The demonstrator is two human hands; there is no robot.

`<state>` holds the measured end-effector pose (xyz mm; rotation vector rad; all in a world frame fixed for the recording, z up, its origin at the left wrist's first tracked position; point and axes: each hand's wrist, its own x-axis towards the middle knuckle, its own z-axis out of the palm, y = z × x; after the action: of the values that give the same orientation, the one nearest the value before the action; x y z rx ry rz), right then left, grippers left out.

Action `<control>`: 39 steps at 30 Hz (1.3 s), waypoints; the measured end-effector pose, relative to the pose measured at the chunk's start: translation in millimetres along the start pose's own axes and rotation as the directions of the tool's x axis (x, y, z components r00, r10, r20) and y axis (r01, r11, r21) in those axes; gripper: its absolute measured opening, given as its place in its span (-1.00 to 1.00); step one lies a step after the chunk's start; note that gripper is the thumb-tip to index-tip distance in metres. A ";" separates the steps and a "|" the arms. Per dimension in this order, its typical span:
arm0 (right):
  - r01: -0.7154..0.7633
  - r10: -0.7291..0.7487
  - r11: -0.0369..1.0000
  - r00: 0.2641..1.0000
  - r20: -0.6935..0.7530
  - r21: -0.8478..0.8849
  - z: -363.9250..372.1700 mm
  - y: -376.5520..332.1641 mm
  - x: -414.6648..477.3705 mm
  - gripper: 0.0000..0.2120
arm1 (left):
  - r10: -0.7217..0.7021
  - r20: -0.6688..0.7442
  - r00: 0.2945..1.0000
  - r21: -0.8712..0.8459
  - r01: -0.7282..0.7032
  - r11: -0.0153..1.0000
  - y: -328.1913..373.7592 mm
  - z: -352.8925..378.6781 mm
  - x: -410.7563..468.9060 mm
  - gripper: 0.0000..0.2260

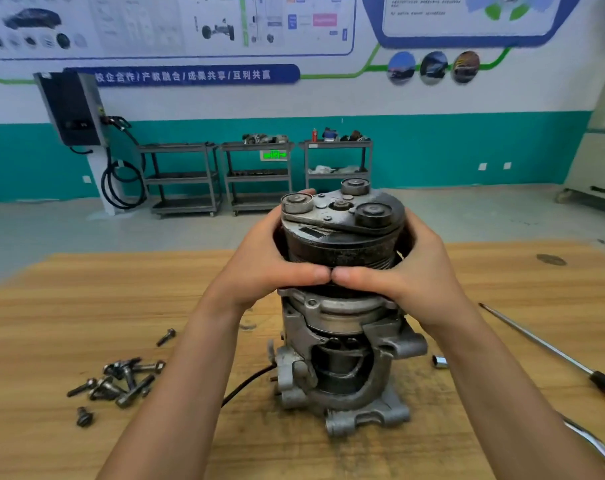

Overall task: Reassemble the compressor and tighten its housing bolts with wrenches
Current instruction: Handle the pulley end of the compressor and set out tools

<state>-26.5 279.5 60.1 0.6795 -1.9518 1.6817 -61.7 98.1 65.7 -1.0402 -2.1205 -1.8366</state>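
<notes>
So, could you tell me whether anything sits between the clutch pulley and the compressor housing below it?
No loose part shows between the clutch pulley and compressor housing. Only the thumbs of the left hand and right hand lie across that gap; the far side is hidden.

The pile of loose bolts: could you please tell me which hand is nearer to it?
Left. The left hand grips the pulley on the side toward the bolts, above them; the right hand grips the pulley's opposite side, farther off.
</notes>
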 end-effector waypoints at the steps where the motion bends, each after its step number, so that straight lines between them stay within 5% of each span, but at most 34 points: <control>1: -0.006 0.006 1.000 1.000 -0.013 -0.010 0.7 1.0 -2.1 -0.34 | -0.006 0.012 1.000 0.005 0.006 1.000 -1.4 0.3 0.2 -0.24; 17: -0.175 0.158 0.932 0.984 -0.079 -0.318 4.4 1.0 -14.1 -0.04 | -0.038 0.151 0.988 0.040 0.032 0.999 -10.4 -8.4 6.9 -0.11; 29: -0.201 0.189 0.937 0.980 -0.067 -0.285 6.7 -2.0 -16.4 0.00 | -0.075 0.156 0.985 0.059 0.067 0.996 -4.4 -3.7 -2.2 -0.08; 37: -0.201 0.209 0.962 0.978 0.021 -0.183 1.1 -1.1 -14.8 -0.10 | -0.145 -0.022 0.989 -0.038 0.144 0.989 -28.1 6.1 -29.6 -0.06; 39: -0.187 0.209 0.965 0.972 0.111 -0.184 -7.3 -0.7 -14.8 -0.22 | -0.177 -0.059 0.982 -0.032 0.176 0.984 -36.5 7.5 -37.1 -0.27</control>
<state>-14.5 287.6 52.2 0.5554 -2.2934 1.5894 -52.7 89.8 14.6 -0.8118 -2.2211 -1.9529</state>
